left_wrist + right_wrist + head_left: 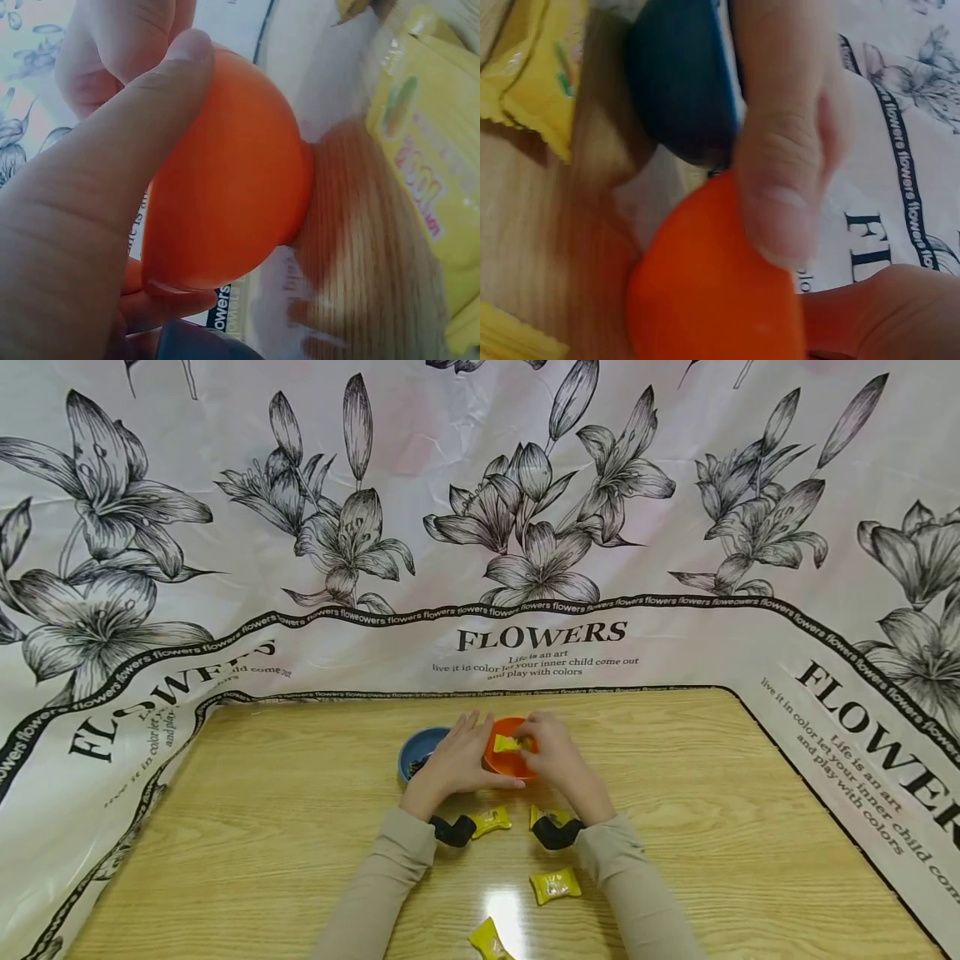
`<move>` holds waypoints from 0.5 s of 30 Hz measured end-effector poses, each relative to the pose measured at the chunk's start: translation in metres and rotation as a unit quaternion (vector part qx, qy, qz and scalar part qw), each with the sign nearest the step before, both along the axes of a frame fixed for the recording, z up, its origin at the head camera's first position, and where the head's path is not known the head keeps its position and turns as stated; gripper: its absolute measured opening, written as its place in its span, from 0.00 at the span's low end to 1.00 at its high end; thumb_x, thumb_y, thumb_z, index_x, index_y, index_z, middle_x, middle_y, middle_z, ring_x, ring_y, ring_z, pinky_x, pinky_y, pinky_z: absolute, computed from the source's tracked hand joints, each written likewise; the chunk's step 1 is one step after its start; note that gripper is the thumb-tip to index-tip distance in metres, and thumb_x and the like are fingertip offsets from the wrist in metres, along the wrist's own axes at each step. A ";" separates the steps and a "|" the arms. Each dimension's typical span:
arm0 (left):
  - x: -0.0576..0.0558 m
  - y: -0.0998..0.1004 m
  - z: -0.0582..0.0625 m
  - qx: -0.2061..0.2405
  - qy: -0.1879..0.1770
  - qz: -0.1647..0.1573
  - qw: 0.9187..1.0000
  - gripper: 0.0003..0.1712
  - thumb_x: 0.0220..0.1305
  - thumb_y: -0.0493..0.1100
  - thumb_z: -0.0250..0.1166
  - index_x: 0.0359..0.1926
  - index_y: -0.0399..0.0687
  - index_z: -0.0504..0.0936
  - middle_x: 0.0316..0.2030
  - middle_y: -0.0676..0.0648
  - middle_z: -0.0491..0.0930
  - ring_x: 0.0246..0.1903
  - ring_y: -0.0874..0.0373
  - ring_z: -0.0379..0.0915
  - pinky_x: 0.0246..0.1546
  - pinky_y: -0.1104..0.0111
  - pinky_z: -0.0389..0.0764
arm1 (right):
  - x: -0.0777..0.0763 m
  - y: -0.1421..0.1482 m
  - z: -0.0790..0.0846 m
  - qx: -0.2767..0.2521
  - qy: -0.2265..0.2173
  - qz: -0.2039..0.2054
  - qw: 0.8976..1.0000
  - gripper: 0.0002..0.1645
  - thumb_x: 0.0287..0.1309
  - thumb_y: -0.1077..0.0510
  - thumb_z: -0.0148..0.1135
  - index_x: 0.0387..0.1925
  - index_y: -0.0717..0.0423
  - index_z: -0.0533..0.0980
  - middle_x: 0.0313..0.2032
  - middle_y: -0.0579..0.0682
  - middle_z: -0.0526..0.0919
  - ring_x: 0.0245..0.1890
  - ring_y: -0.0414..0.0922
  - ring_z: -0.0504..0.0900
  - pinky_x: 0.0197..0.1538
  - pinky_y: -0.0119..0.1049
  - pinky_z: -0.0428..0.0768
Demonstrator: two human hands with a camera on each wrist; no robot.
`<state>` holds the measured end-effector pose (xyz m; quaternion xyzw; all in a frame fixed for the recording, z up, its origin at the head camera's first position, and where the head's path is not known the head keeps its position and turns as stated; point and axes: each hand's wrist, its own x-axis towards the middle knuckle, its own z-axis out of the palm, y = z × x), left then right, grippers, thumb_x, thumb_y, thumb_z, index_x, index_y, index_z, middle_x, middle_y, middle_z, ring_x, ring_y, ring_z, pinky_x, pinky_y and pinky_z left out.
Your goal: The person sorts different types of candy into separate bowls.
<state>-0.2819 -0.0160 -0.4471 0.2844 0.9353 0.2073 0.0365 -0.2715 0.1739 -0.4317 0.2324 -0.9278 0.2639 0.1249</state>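
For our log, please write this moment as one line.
left hand: grips orange bowl; right hand: at packet inside; blue bowl: beside orange bowl; table: four yellow packets

Head view bright, evenly lit; white glare patch on tabletop near lower edge. Left wrist view hazy; patterned cloth washed out at upper left, reddish shadow beside orange bowl. Right wrist view dimmer, softly blurred; blue bowl shaded, shadow beneath.
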 end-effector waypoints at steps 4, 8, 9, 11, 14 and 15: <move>0.000 0.001 -0.002 -0.002 0.015 -0.001 1.000 0.69 0.50 0.80 0.63 0.77 0.38 0.52 0.75 0.35 0.52 0.75 0.40 0.41 0.75 0.56 0.43 | 0.000 -0.004 -0.004 0.023 0.021 0.004 1.000 0.10 0.43 0.74 0.71 0.31 0.65 0.85 0.32 0.55 0.81 0.36 0.54 0.78 0.45 0.49 0.80; 0.001 0.001 -0.002 0.003 0.023 -0.003 1.000 0.67 0.50 0.79 0.64 0.76 0.37 0.55 0.74 0.34 0.56 0.75 0.39 0.42 0.75 0.55 0.44 | 0.000 -0.009 -0.007 0.041 0.025 0.001 0.999 0.10 0.42 0.74 0.71 0.31 0.65 0.86 0.33 0.56 0.82 0.37 0.55 0.79 0.49 0.49 0.80; 0.001 0.001 -0.002 0.003 0.024 -0.003 1.000 0.67 0.50 0.78 0.64 0.76 0.37 0.56 0.73 0.34 0.56 0.75 0.38 0.43 0.75 0.55 0.45 | 0.000 -0.010 -0.008 0.045 0.026 -0.001 0.999 0.10 0.42 0.74 0.72 0.31 0.65 0.86 0.33 0.55 0.82 0.38 0.55 0.79 0.51 0.50 0.80; 0.001 0.001 -0.002 0.005 0.023 -0.003 1.000 0.66 0.50 0.78 0.65 0.75 0.36 0.57 0.73 0.34 0.56 0.75 0.38 0.43 0.75 0.54 0.45 | 0.000 -0.012 -0.008 0.051 0.026 -0.007 0.998 0.09 0.41 0.74 0.72 0.30 0.65 0.85 0.33 0.55 0.82 0.38 0.55 0.80 0.53 0.51 0.79; 0.001 0.002 -0.001 0.003 0.021 -0.002 1.000 0.66 0.51 0.78 0.65 0.75 0.37 0.56 0.73 0.33 0.56 0.75 0.38 0.43 0.75 0.55 0.46 | 0.001 -0.013 -0.007 0.057 0.026 -0.012 0.998 0.09 0.41 0.75 0.71 0.28 0.65 0.85 0.32 0.55 0.81 0.38 0.56 0.80 0.54 0.53 0.78; 0.000 0.002 -0.002 0.003 0.021 -0.002 1.000 0.66 0.51 0.78 0.65 0.75 0.37 0.56 0.73 0.33 0.55 0.75 0.38 0.43 0.75 0.55 0.46 | 0.001 -0.013 -0.007 0.059 0.026 -0.012 0.998 0.09 0.40 0.75 0.71 0.27 0.64 0.85 0.31 0.55 0.81 0.37 0.56 0.79 0.53 0.53 0.78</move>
